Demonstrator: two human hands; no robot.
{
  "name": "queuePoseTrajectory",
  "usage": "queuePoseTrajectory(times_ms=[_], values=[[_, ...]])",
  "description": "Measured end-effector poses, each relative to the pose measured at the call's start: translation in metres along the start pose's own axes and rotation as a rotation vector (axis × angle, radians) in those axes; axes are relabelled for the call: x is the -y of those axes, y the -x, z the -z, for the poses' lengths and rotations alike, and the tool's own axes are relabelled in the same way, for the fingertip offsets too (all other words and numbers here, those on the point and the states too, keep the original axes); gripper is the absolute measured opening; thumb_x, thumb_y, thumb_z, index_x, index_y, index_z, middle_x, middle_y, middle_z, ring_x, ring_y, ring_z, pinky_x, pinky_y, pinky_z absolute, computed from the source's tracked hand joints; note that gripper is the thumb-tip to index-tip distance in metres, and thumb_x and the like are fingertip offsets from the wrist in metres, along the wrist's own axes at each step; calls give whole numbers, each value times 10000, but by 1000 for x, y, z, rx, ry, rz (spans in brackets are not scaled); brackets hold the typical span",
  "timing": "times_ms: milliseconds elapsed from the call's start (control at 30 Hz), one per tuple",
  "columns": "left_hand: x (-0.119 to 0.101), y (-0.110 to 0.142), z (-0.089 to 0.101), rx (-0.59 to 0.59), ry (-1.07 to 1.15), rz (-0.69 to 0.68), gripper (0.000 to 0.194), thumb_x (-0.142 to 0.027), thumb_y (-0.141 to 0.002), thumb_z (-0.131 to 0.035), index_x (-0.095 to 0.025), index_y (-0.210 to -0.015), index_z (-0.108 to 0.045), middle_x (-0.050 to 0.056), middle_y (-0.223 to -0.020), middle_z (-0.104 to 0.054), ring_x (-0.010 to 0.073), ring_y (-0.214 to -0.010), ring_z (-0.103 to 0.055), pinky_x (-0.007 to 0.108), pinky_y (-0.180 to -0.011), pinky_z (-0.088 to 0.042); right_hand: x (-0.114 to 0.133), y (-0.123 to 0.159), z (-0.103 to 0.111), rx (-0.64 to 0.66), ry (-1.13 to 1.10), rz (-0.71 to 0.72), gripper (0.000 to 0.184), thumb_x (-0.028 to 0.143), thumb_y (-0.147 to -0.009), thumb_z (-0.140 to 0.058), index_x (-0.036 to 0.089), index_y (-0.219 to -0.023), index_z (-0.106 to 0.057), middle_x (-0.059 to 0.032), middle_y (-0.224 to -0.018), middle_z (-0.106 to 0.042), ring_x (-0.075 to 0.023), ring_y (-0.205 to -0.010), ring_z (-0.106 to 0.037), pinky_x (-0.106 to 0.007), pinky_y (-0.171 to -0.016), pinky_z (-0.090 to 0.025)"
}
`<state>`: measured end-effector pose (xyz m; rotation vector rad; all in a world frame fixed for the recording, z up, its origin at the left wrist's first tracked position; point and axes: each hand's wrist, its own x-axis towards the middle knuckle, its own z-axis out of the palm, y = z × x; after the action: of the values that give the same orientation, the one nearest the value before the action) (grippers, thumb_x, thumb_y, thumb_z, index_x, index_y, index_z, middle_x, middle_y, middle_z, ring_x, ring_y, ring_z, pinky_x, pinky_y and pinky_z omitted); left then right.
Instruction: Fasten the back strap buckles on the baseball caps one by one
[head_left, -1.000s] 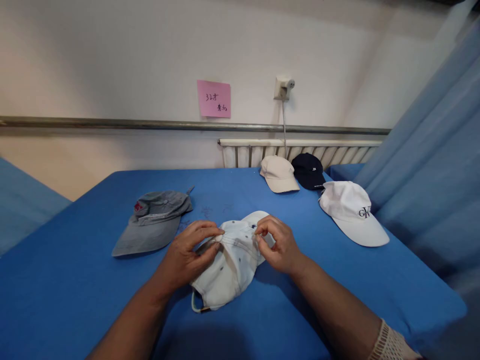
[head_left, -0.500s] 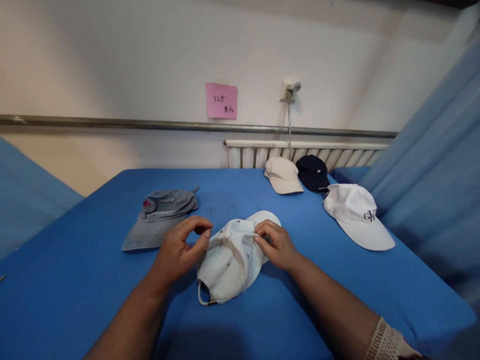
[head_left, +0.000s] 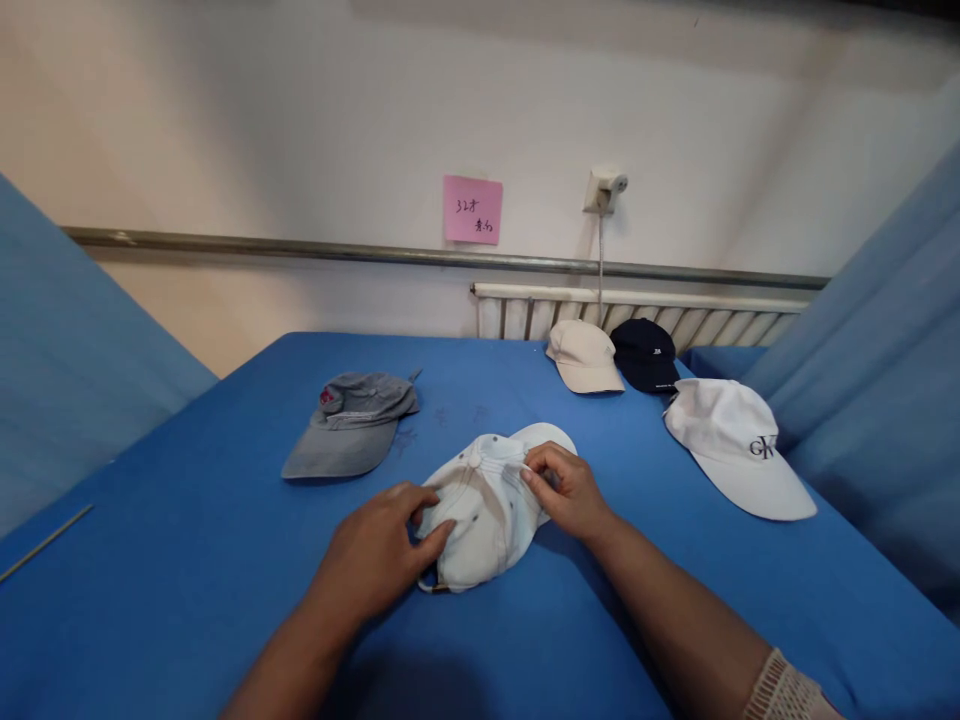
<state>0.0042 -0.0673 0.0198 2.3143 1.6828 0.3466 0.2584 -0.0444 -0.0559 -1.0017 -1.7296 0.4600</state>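
A white cap (head_left: pixel 487 505) lies crumpled on the blue table (head_left: pixel 187 520) right in front of me. My left hand (head_left: pixel 379 560) rests on the cap's near left side, thumb and fingers closed on its fabric by the back strap. My right hand (head_left: pixel 566 490) pinches the cap's crown on the right side, just below the brim. Both forearms reach in from the bottom edge.
A grey cap (head_left: pixel 352 420) lies to the left. A beige cap (head_left: pixel 585 355) and a dark navy cap (head_left: pixel 645 355) sit at the far edge, a white logo cap (head_left: pixel 739 445) at the right. Blue curtains hang on both sides. A thin rod (head_left: pixel 45 543) lies at the left.
My left hand had lifted off the cap with fingers curled, and has come down lower onto its near left side. My right hand keeps its pinch. The view has shifted left.
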Motion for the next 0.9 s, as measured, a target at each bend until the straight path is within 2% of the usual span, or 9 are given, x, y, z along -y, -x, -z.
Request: queuePoseTrajectory(times_ms=[133, 233, 300, 400, 467, 600, 700, 833, 900], values=[[-5, -2, -4, 24, -39, 40, 176, -325, -811, -507, -209, -836, -637, 28, -789, -671, 208, -702, -615, 288, -591, -364, -1, 1, 0, 2, 0, -6, 113, 176, -853, -583, 212, -755, -539, -22, -816, -624, -166, -775, -586, -294, -724, -464], [0, 5, -9, -16, 41, 26, 136, -294, -820, -489, -211, -790, -592, -8, -686, -627, 175, -621, -586, 269, -569, -360, -3, 1, 1, -1, 16, -21, 107, 192, -861, -577, 211, -762, -542, -19, -797, -618, -164, -749, -581, -290, -706, -459], [8, 13, -13, -83, 134, -8, 155, -319, -847, -480, -212, -793, -577, -25, -649, -599, 158, -591, -571, 257, -569, -381, -5, 1, 1, -22, 27, -29, 105, 203, -873, -566, 211, -770, -544, -19, -793, -614, -163, -741, -578, -291, -704, -457], [22, 25, -20, -246, 226, -74, 183, -366, -870, -492, -209, -850, -583, -21, -698, -615, 155, -631, -591, 251, -613, -428, -5, 1, 2, -54, 31, -23, 106, 208, -887, -550, 211, -780, -545, -23, -800, -612, -166, -754, -579, -298, -719, -459], [28, 29, -23, -282, 244, -92, 182, -375, -868, -516, -208, -872, -586, -16, -731, -633, 158, -661, -609, 248, -633, -445, -5, 1, 1, -47, 22, -11, 106, 204, -884, -552, 212, -779, -542, -25, -806, -613, -168, -766, -582, -301, -728, -462], [29, 27, -24, -198, 262, -100, 167, -363, -874, -529, -209, -876, -593, -20, -728, -643, 155, -655, -618, 242, -623, -453, -4, 2, -1, -2, 7, 14, 111, 197, -875, -564, 215, -769, -538, -23, -803, -615, -168, -762, -587, -302, -725, -471], [19, 23, -21, -180, 288, -125, 162, -349, -884, -520, -203, -863, -590, -17, -727, -639, 153, -662, -614, 243, -638, -453, -3, 1, -1, -23, -7, 37, 100, 199, -889, -549, 217, -791, -558, -27, -815, -622, -174, -783, -598, -309, -740, -479], [-8, 22, -14, -123, 363, -214, 173, -330, -894, -511, -195, -802, -566, -21, -701, -608, 133, -647, -584, 231, -634, -439, -4, -2, 8, -227, 16, 30, 88, 207, -899, -540, 218, -828, -593, -36, -870, -638, -185, -851, -609, -333, -808, -476], [-22, 21, -12, 16, 410, -310, 173, -322, -897, -510, -195, -814, -592, -24, -704, -617, 123, -641, -579, 222, -623, -432, -11, -5, 15, -293, 46, -4, 87, 232, -894, -553, 218, -828, -608, -37, -881, -645, -189, -861, -611, -344, -829, -472]])
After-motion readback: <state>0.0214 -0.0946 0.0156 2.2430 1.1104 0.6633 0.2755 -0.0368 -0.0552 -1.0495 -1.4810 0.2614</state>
